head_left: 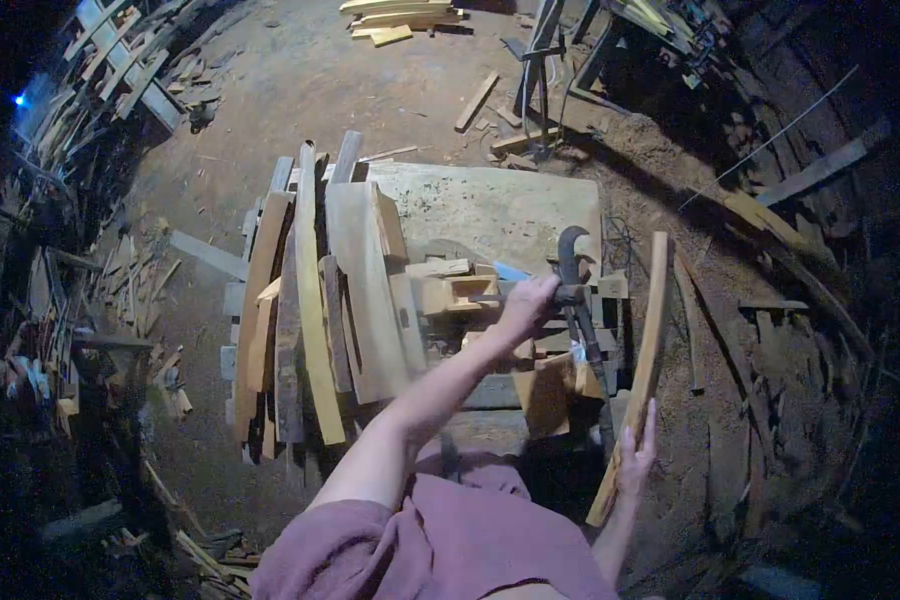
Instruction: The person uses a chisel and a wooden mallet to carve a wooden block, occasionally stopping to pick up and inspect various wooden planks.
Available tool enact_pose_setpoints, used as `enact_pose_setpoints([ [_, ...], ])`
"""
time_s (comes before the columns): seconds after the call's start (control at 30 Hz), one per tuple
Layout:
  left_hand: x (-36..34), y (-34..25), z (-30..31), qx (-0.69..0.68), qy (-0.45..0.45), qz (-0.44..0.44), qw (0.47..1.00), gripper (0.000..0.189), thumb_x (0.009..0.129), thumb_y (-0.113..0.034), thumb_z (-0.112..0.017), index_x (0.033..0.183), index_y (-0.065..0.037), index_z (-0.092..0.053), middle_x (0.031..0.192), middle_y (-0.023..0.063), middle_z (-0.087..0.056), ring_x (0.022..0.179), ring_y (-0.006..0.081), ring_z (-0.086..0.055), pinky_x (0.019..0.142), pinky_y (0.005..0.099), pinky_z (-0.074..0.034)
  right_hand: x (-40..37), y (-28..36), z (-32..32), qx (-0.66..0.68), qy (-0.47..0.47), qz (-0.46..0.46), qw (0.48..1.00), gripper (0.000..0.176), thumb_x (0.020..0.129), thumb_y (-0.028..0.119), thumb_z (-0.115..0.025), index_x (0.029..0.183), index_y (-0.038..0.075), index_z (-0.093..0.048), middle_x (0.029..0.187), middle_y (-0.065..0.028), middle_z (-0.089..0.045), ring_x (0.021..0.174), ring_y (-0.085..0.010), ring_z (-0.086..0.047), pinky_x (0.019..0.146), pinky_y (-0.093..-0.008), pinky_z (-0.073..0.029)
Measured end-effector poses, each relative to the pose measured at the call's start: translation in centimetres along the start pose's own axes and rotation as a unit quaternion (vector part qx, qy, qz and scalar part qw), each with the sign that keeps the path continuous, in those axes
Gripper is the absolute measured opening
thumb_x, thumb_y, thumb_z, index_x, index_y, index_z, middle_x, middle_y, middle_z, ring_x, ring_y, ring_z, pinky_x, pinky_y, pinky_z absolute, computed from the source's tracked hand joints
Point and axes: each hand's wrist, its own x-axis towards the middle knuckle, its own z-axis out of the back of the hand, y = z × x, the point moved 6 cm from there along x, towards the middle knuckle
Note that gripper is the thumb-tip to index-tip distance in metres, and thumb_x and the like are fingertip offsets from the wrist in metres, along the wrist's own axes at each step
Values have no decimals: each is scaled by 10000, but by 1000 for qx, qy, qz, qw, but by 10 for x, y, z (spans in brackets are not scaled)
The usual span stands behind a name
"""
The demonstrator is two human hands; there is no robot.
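Note:
My left hand reaches across the bench, its fingers closed at a dark metal tool with a hooked end. A dark bar runs down from that tool past several wood blocks. On the right, my right hand holds a long, slightly curved wooden slat near its lower end, fingers stretched along it. The slat stands slantwise beside the bench's right edge. Just left of my left hand lies a hollowed wooden block. A blue piece shows behind the hand.
Several curved boards are stacked at the bench's left, some overhanging its edge. The pale bench top carries chips at the back. Cut boards lie on the far floor. Scrap wood litters the left, and a stand rises at the back right.

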Motion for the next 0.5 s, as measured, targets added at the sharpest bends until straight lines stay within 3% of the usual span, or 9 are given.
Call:
enact_pose_setpoints([
  [0.03, 3, 3, -11, 28, 18, 11, 999, 204, 705, -69, -563, 883, -38, -467, 812, 169, -531, 791, 353, -539, 654, 427, -420, -2, -16, 4, -1, 1, 1, 1000, 576, 856, 173, -483, 1373, 35, -268, 1385, -151, -333, 1233, -219, -358, 1003, -324, -287],
  [0.1, 8, 7, -29, 55, 35, 23, 998, 164, 720, -72, -541, 855, -43, -453, 792, 162, -528, 767, 348, -543, 635, 430, -420, -5, -49, 13, 133, -32, -98, 986, 608, 871, 205, -484, 1392, 41, -217, 1368, -163, -338, 1204, -226, -373, 994, -305, -292],
  [0.13, 10, 10, -34, 62, 26, 25, 997, 154, 719, -73, -542, 836, -47, -445, 773, 159, -526, 743, 343, -546, 622, 428, -423, -7, -53, 14, 185, -70, -131, 971, 568, 873, 240, -498, 1361, 52, -276, 1165, -137, -494, 952, -200, -532, 827, -288, -439],
  [0.17, 11, 13, -38, 69, 18, 27, 997, 146, 718, -74, -543, 816, -50, -438, 754, 155, -525, 719, 339, -548, 609, 426, -426, -7, -53, 12, 186, -68, -132, 971, 568, 873, 240, -498, 1361, 52, -276, 1165, -137, -494, 952, -200, -532, 827, -288, -439],
  [0.23, 14, 20, -47, 83, 18, 34, 996, 144, 718, -73, -543, 813, -50, -437, 745, 154, -524, 711, 339, -548, 609, 425, -428, -9, -64, 1, 344, -60, -226, 909, 465, 872, 258, -510, 1272, 76, -360, 895, -50, -518, 649, -118, -525, 567, -243, -469],
  [0.27, 15, 21, -50, 94, 17, 39, 995, 142, 717, -72, -543, 809, -50, -436, 737, 153, -523, 703, 338, -548, 609, 424, -429, -7, -101, -19, 386, -29, -214, 897, 530, 890, 322, -494, 1354, 148, -305, 721, -7, -472, 494, -78, -440, 410, -190, -366],
  [0.37, 18, 24, -55, 117, 9, 42, 992, 146, 715, -76, -546, 809, -48, -437, 744, 150, -526, 695, 336, -549, 617, 426, -432, -9, -90, -73, 110, 121, -113, 980, 577, 889, 332, -502, 1384, 162, -259, 711, -12, -476, 482, -81, -454, 397, -191, -384],
  [0.4, 16, 33, -55, 106, 34, 77, 991, 142, 719, -81, -543, 814, -50, -443, 753, 148, -532, 711, 334, -551, 624, 430, -435, -5, -81, -74, 115, 120, -109, 980, 577, 889, 332, -502, 1384, 162, -259, 711, -12, -476, 482, -81, -454, 397, -191, -384],
  [0.5, 15, 31, -48, 119, 20, 49, 991, 143, 723, -87, -546, 823, -54, -450, 757, 146, -539, 736, 330, -554, 621, 434, -437, -3, -60, -63, 352, 83, -218, 907, 625, 902, 313, -460, 1415, 181, -129, 773, -34, -485, 513, -87, -466, 414, -200, -395],
])
